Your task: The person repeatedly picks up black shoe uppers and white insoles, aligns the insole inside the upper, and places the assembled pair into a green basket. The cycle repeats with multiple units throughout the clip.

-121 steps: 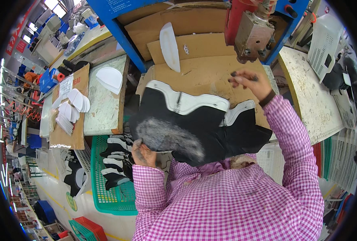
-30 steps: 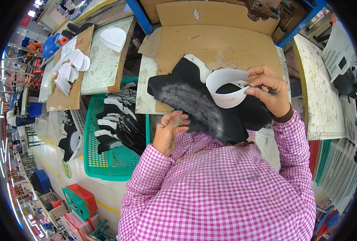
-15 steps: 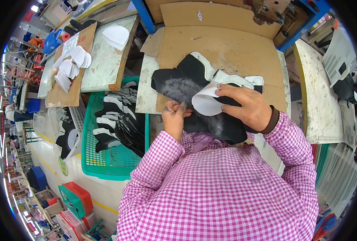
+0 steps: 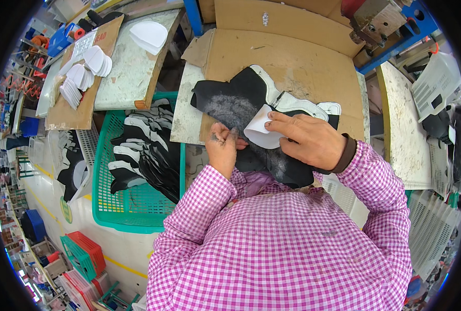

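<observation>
Black piece (image 4: 229,101) overhangs table edge (image 4: 187,137); cardboard (image 4: 303,54) stretches beyond

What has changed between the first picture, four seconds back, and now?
The right hand, empty then, now holds a curled white sheet over the black piece. The white sheet that leaned on the upright cardboard is gone from there. The left hand has moved inward from the black piece's left end. The green basket and left-hand table stayed put.
</observation>
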Demonstrator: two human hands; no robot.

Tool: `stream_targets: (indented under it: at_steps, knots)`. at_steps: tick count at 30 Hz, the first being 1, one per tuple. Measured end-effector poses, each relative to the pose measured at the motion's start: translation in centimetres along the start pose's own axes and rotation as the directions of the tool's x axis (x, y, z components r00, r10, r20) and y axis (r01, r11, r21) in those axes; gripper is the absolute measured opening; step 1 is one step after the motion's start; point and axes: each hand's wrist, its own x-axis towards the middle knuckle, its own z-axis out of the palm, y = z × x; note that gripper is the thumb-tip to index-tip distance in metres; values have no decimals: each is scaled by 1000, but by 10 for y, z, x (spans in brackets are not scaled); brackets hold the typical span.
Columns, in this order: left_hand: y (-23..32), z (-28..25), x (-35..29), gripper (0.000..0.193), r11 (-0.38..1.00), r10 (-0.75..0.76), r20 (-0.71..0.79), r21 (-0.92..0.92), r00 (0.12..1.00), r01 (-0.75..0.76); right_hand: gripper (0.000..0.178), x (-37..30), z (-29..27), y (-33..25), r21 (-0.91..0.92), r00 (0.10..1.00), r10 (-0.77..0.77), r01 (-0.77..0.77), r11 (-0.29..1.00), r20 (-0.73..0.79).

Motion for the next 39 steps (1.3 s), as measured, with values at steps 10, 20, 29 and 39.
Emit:
stream_targets:
  at_steps: [10, 20, 29, 39]
  knots:
    - [2, 0, -1, 11, 1000, -19, 9, -7, 1000, 19, 30, 5, 3, 1, -83, 991, -128, 130, 988, 31]
    - [2, -7, -5, 15, 957, -190, -12, -225, 982, 182, 9, 1, 22, 3, -166, 977, -188, 203, 965, 100]
    - [13, -38, 20, 23, 983, -163, -128, -110, 978, 149, 14, 3, 19, 3, -104, 981, -146, 160, 982, 131]
    - [26, -29, 37, 37, 725, -244, 316, -569, 917, 389, 16, 16, 14, 2, -37, 977, -112, 120, 992, 184]
